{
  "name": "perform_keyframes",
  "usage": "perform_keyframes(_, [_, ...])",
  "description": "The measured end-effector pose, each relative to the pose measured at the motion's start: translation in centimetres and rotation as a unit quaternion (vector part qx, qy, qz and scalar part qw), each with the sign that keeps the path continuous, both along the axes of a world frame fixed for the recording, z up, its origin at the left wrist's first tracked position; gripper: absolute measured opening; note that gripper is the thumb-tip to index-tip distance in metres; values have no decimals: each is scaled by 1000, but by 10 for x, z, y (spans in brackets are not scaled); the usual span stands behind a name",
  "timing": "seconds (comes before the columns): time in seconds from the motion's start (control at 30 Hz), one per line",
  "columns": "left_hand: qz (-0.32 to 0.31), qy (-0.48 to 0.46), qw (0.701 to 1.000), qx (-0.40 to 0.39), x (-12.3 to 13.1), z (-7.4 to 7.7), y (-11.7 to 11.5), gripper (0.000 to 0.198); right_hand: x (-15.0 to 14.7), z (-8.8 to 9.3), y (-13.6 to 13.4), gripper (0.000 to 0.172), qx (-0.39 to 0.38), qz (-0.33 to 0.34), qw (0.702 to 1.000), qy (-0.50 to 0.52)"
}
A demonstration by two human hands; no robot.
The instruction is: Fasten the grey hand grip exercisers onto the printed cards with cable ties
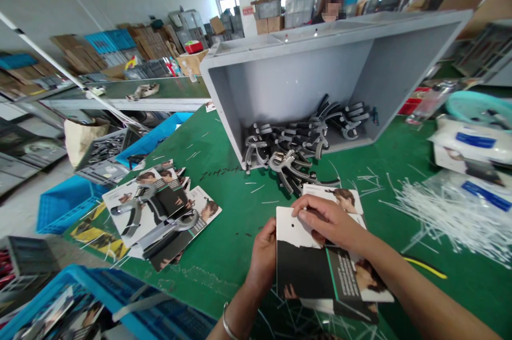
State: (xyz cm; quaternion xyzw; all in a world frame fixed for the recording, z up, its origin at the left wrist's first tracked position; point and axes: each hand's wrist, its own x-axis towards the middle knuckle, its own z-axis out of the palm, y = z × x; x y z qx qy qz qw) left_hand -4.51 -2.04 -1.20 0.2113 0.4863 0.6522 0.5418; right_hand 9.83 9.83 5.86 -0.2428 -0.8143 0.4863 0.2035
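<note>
At 6 o'clock on the desk (224, 169), the left hand (264, 254) has its grip closed on the top card (294, 233) at the left edge. The right hand (328, 221) pinches its upper edge. The stack (360, 281) beneath may cling and lift too.

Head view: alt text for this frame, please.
Two hands hold a stack of printed cards on a green table: the left hand grips its left edge, the right hand rests on top. Behind lies a grey bin on its side, spilling grip trainers.
</note>
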Motion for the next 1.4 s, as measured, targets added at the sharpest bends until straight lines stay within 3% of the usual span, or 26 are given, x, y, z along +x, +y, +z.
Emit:
perform_keyframes(0.27, [-1, 12, 1000, -14, -3, 2, 1, 30, -2, 0, -2, 20, -25, -13, 1000, -13])
perform_keyframes(0.53, [55, 24, 998, -5, -6, 13, -1, 40, -6, -5, -4, 11, 103, 43, 993, -44])
perform_keyframes(0.67, [50, 178, 982, -26, -21, 23, 3, 40, -7, -9, -3, 6, 87, 62, 994, -21])
perform_keyframes(0.77, [-50, 302, 951, -33, -34, 31, 15, 34, -2, -4, -4, 9, 52, 58, 997, -6])
perform_keyframes(0.83, [-151, 302, 941, -30, -39, 35, 20, 26, 6, 3, -2, 12, 42, 47, 998, 10])
perform_keyframes(0.9, [-182, 260, 947, -53, -39, 37, 20, 26, 13, 9, 8, 15, 38, 10, 999, 36])
perform_keyframes(0.93, [-158, 235, 956, -71, -37, 37, 17, 28, 16, 12, 16, 18, 44, -26, 998, 39])
perform_keyframes(1.03, [-14, 164, 982, -94, -27, 35, 4, 39, 10, 10, 55, 29, 142, -138, 977, -75])
perform_keyframes(1.1, [46, 139, 986, -85, -19, 32, -6, 48, -6, 2, 84, 26, 215, -137, 948, -190])
perform_keyframes(1.2, [-4, 143, 983, -111, -6, 27, -17, 64, -35, -16, 115, 19, 221, -96, 937, -252])
perform_keyframes(1.27, [-42, 158, 978, -132, 6, 23, -21, 63, -49, -25, 125, 15, 224, -79, 932, -273])
perform_keyframes(1.33, [-27, 180, 974, -132, 19, 21, -24, 58, -54, -24, 132, 11, 232, -81, 930, -272])
perform_keyframes(1.4, [-6, 224, 967, -120, 29, 20, -26, 55, -44, -11, 143, 12, 237, -99, 932, -257])
